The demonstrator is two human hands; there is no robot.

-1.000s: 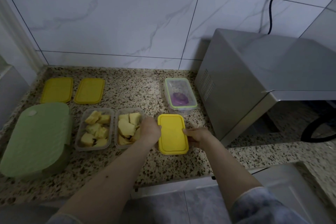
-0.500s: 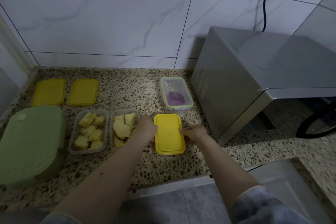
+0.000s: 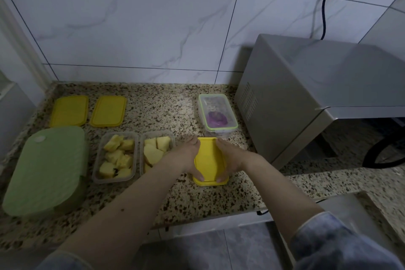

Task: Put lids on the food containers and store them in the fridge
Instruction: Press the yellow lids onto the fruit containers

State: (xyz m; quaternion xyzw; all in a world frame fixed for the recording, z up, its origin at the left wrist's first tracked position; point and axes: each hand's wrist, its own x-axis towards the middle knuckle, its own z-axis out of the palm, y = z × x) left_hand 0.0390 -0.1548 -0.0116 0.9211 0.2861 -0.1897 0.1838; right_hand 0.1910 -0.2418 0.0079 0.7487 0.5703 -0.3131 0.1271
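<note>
A container under a yellow lid (image 3: 209, 160) stands on the speckled counter (image 3: 164, 112). My left hand (image 3: 188, 155) grips its left side and my right hand (image 3: 230, 158) its right side, both thumbs pressing on the lid's near corners. Left of it are two open clear containers (image 3: 95, 169) (image 3: 141, 160) holding yellow cake pieces. Two loose yellow lids (image 3: 69, 110) (image 3: 108, 110) lie behind them. A clear container with a green-rimmed lid (image 3: 217, 114) and purple food inside sits just beyond my hands.
A large green lidded box (image 3: 43, 169) fills the counter's left end. A silver microwave (image 3: 317, 94) stands at the right, its cord (image 3: 323, 17) plugged into the wall socket. The counter's front edge runs just below my forearms.
My hands have slid from the container's mid-sides to span its whole length, thumbs now on the lid's near corners. The container has stayed in place.
</note>
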